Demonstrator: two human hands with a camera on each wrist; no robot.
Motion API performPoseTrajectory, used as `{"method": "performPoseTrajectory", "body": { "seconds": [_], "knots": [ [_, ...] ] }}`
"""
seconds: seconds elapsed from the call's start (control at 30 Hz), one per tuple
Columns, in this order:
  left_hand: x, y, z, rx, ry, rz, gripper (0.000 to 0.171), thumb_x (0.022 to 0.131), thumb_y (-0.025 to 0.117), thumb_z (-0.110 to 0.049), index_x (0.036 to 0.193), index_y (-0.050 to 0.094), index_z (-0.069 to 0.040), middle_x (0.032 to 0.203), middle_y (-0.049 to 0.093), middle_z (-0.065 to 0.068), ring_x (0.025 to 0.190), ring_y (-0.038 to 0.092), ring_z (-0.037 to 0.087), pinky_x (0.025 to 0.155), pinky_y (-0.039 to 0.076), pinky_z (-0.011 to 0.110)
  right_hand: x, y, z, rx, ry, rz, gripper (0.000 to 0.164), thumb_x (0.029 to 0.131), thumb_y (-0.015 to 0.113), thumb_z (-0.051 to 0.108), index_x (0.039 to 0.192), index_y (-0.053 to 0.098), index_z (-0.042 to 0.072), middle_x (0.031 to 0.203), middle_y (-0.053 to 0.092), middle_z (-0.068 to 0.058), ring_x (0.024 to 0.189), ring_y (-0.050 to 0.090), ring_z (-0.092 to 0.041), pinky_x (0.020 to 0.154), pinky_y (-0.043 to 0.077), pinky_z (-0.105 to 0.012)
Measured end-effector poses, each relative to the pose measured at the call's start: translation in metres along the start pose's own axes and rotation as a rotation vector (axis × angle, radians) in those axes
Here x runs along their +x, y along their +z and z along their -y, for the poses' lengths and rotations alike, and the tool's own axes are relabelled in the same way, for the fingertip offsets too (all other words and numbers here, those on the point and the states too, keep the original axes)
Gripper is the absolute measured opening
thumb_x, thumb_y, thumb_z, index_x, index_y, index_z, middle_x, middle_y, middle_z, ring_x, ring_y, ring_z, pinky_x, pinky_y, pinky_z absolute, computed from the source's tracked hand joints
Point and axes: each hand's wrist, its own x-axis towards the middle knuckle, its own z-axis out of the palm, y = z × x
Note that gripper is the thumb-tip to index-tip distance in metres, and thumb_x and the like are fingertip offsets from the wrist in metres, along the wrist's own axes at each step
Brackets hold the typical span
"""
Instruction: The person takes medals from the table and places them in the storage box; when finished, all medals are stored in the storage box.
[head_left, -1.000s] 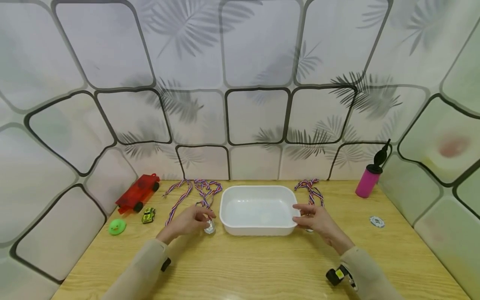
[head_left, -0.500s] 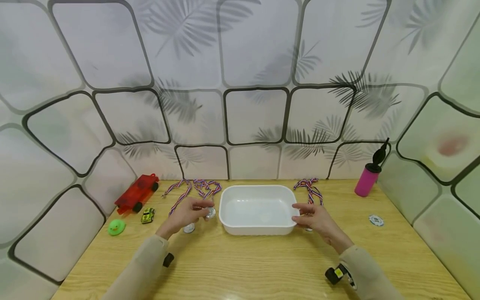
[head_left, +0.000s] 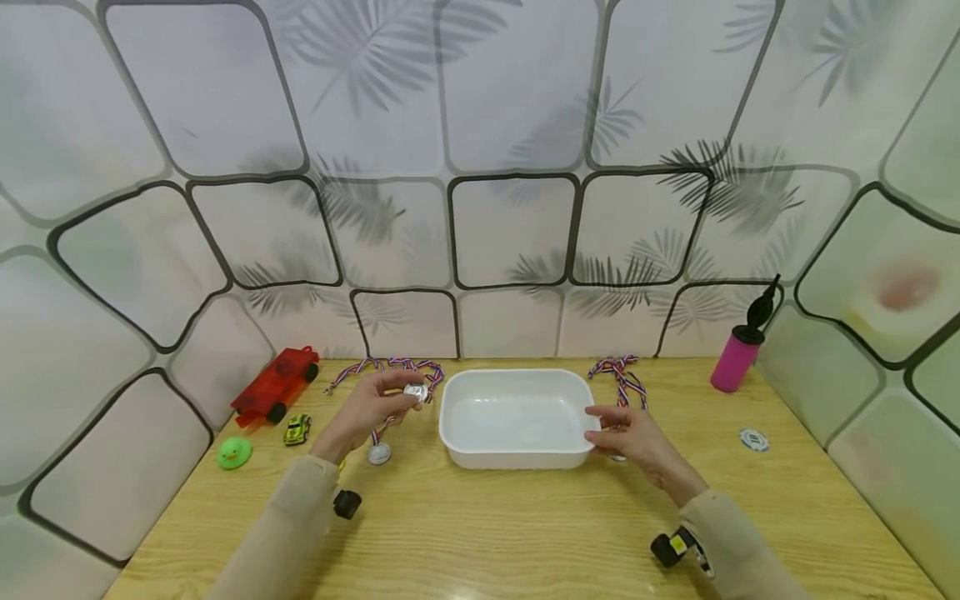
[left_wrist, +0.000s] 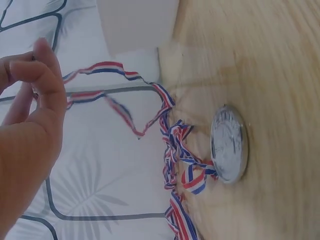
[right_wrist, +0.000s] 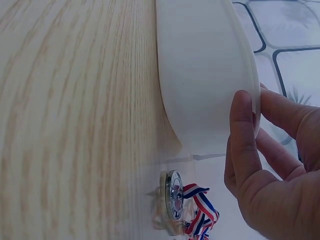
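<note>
Raised over the table to the left of the white tray (head_left: 517, 460), my left hand (head_left: 363, 417) pinches a silver medal (head_left: 416, 392). Its striped ribbon (left_wrist: 107, 66) trails from the fingers in the left wrist view; the medal is hidden there behind the hand. A second silver medal (left_wrist: 229, 144) lies on the table below this hand. My right hand (head_left: 645, 450) grips the tray's right wall, with its thumb and fingers on either side of the rim in the right wrist view. Close to that hand lies another medal (right_wrist: 174, 196) on a ribbon.
At the left are a red toy car (head_left: 277, 387), a small yellow car (head_left: 297, 430) and a green duck toy (head_left: 234, 452). A pink pump (head_left: 735, 360) with a black top stands at the back right, and a poker chip (head_left: 753, 440) lies before it. A patterned wall backs the table.
My left hand has lifted the silver medal off the table, up and slightly back toward the wall. The second medal below has come into sight. My right hand keeps its grip on the tray.
</note>
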Motion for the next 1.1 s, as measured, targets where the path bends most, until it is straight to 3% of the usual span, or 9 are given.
{"method": "performPoseTrajectory", "body": {
  "seconds": [0.37,0.5,0.63,0.73,0.9,1.1],
  "knots": [
    [0.002,0.000,0.000,0.012,0.020,0.022,0.043,0.092,0.065,-0.005,0.133,0.056,-0.003,0.086,0.069,0.003,0.060,0.052,0.010,0.051,0.043,0.021,-0.002,0.000,0.001,0.013,0.002,0.004,0.054,0.087,0.071,0.002,0.135,0.050,-0.012,0.101,0.049,-0.011,0.080,0.061,-0.009,0.072,0.061,-0.024],
    [0.004,-0.003,-0.002,0.007,0.026,0.040,0.045,0.093,0.063,-0.005,0.137,0.053,-0.004,0.090,0.070,0.001,0.066,0.059,0.008,0.054,0.047,0.020,-0.001,0.000,0.002,0.015,0.009,-0.002,0.055,0.087,0.072,0.002,0.135,0.050,-0.011,0.102,0.048,-0.012,0.080,0.061,-0.009,0.072,0.061,-0.025],
    [0.005,-0.005,-0.007,0.033,0.033,-0.004,0.043,0.094,0.065,-0.011,0.134,0.055,-0.002,0.099,0.071,-0.006,0.082,0.065,0.010,0.067,0.054,0.023,-0.001,0.000,0.002,0.011,0.012,-0.005,0.055,0.087,0.072,0.003,0.135,0.050,-0.011,0.103,0.048,-0.012,0.080,0.060,-0.009,0.073,0.061,-0.026],
    [0.006,-0.005,-0.012,0.036,0.045,-0.049,0.042,0.095,0.065,-0.015,0.132,0.057,0.002,0.099,0.072,-0.008,0.084,0.064,0.010,0.074,0.058,0.026,-0.001,0.000,0.002,0.002,0.015,-0.006,0.055,0.087,0.072,0.003,0.136,0.050,-0.011,0.103,0.048,-0.012,0.080,0.060,-0.009,0.074,0.061,-0.027],
    [0.007,-0.005,-0.017,0.007,0.060,-0.070,0.041,0.095,0.065,-0.013,0.132,0.057,0.004,0.098,0.072,-0.008,0.079,0.064,0.008,0.070,0.058,0.025,-0.001,0.001,0.003,-0.007,0.021,-0.008,0.055,0.087,0.072,0.004,0.136,0.050,-0.010,0.104,0.049,-0.012,0.081,0.060,-0.010,0.074,0.061,-0.027],
    [0.010,-0.008,-0.027,0.062,0.106,-0.072,0.050,0.091,0.071,-0.014,0.138,0.055,-0.004,0.123,0.068,0.005,0.084,0.067,0.007,0.069,0.059,0.025,-0.001,0.000,0.003,-0.020,0.030,-0.009,0.056,0.086,0.074,0.006,0.136,0.051,-0.009,0.103,0.049,-0.011,0.082,0.059,-0.012,0.072,0.061,-0.026]
  ]
}}
